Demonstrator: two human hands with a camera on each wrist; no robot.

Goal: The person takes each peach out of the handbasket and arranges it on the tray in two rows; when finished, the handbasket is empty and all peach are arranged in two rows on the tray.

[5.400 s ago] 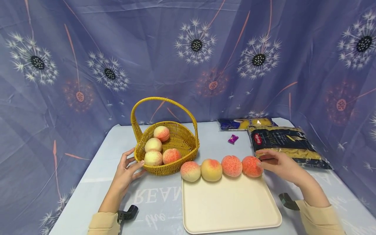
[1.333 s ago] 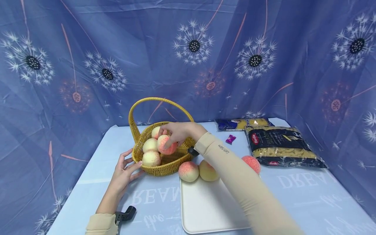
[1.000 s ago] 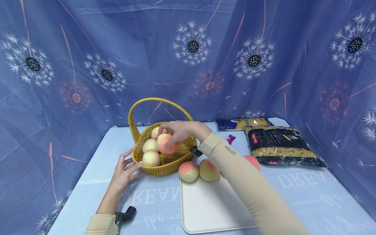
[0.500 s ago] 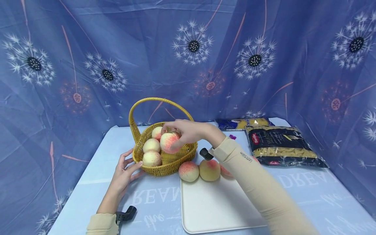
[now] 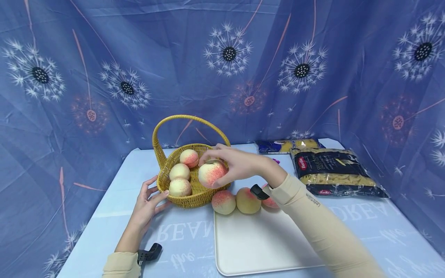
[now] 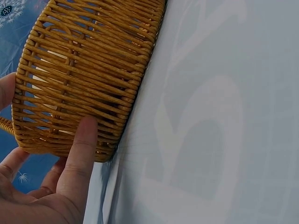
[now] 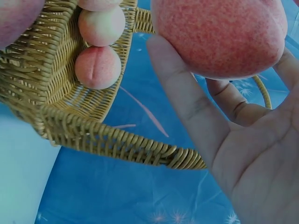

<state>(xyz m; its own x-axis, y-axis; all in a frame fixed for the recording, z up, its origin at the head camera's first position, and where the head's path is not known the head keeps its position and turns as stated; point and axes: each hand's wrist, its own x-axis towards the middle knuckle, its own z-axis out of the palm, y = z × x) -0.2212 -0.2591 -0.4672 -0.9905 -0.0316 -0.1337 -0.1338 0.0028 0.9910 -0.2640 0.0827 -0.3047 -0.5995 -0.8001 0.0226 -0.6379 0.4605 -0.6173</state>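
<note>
My right hand (image 5: 240, 164) grips a red-and-cream peach (image 5: 212, 173), raised over the right part of the yellow wicker basket (image 5: 194, 201). Seen from the right wrist, the peach (image 7: 219, 35) sits between thumb and fingers. The left hand (image 5: 147, 202) holds the basket's left end, thumb at the rim. In the left wrist view its fingers (image 6: 80, 156) lie against the woven wall. Three peaches (image 5: 179, 172) lie along the basket's left side. At the tray's back edge is a row of peaches (image 5: 223, 202), its right end hidden by the sleeve.
The cream tray (image 5: 257, 243) stands on the pale tablecloth, right of the basket and partly under the right forearm. Behind are two pasta bags (image 5: 337, 172) and a small purple wrapped sweet (image 5: 276, 161), mostly covered by the hand. The arched basket handle (image 5: 191, 117) rises behind the right hand.
The right hand left the tray's row, reached into the basket and gripped a peach there. It has lifted that peach and moved it rightward. The left hand has stayed at the basket.
</note>
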